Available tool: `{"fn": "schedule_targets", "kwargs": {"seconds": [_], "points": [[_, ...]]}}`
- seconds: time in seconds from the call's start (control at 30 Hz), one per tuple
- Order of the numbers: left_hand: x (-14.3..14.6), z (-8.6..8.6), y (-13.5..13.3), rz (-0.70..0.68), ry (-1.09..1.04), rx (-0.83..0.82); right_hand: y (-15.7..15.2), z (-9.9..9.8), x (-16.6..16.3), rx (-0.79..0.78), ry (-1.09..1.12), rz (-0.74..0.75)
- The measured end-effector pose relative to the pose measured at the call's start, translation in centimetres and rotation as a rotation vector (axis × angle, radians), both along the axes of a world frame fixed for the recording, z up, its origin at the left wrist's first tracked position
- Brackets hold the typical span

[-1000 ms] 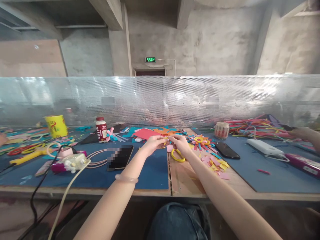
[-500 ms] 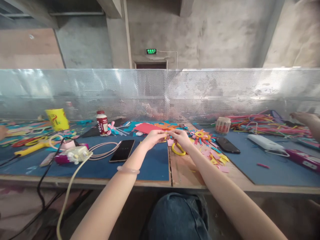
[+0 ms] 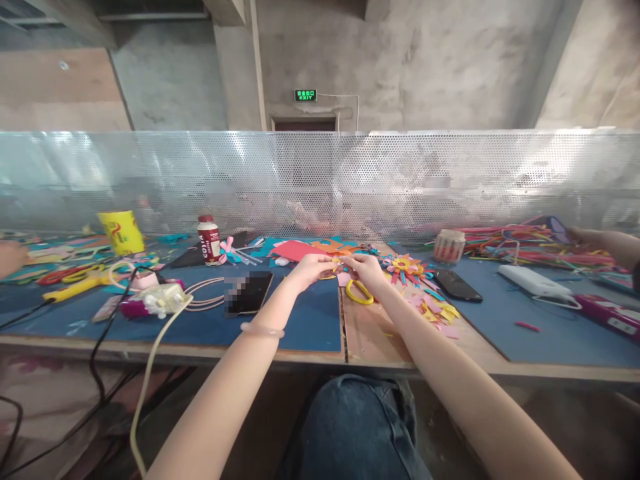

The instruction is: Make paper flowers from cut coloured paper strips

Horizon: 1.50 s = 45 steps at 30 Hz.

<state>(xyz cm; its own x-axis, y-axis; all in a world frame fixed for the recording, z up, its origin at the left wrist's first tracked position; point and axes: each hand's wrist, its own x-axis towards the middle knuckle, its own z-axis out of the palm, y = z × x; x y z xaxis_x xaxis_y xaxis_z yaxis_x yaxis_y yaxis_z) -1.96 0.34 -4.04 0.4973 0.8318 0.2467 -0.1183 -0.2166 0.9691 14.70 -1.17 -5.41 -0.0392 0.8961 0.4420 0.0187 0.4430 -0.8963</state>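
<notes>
My left hand (image 3: pixel 311 270) and my right hand (image 3: pixel 367 270) meet above the middle of the table. Their thumbs and fingers pinch a small piece of paper (image 3: pixel 341 269) between them, mostly covered by the fingertips. Just below my right hand lies a yellow scissors handle (image 3: pixel 367 300), its blades out of sight. Behind my left hand rests a red paper sheet (image 3: pixel 293 251). To the right of my right hand sits a paper flower (image 3: pixel 404 265) in orange, pink and yellow, with pink and yellow paper scraps (image 3: pixel 435 310) in front of it.
Left of my arms are a phone (image 3: pixel 255 293), a drink bottle (image 3: pixel 209 243), a power strip (image 3: pixel 160 300), a yellow glue gun (image 3: pixel 75 292) and a yellow tub (image 3: pixel 121 232). At right are another phone (image 3: pixel 457 285), a jar (image 3: pixel 449 247) and a white block (image 3: pixel 533 281). Other people's hands show at both edges.
The view has shifted slightly, so the table sits a little higher and to the right. My hands stay together, pinching at nearly the same place. The person's hand at far left reaches further into view.
</notes>
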Motion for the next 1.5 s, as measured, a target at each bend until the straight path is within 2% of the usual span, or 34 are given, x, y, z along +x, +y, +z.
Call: {"fn": "schedule_targets", "kwargs": {"seconds": [0.2, 0.43, 0.6, 0.83, 1.1, 1.3, 1.5], "points": [[-0.06, -0.11, 0.14, -0.034, -0.007, 0.001, -0.25, 0.14, -0.06, -0.011, 0.024, 0.012], [-0.03, 0.41, -0.41, 0.023, 0.013, -0.068, -0.27, 0.25, -0.11, -0.010, 0.031, 0.013], [0.01, 0.44, -0.61, 0.000, 0.043, -0.010, -0.59, 0.42, -0.18, -0.035, 0.010, 0.011], [0.13, 0.34, -0.49, 0.042, 0.035, -0.035, -0.55, 0.39, -0.06, -0.024, -0.041, 0.011], [0.03, 0.27, -0.45, 0.039, 0.015, -0.033, 0.04, 0.14, 0.16, -0.023, 0.047, 0.053], [0.12, 0.23, -0.37, 0.048, 0.021, -0.037, -0.35, 0.39, 0.16, -0.025, -0.022, 0.029], [0.16, 0.37, -0.57, 0.041, 0.023, -0.033, 0.05, 0.12, 0.33, -0.025, -0.001, 0.041]]}}
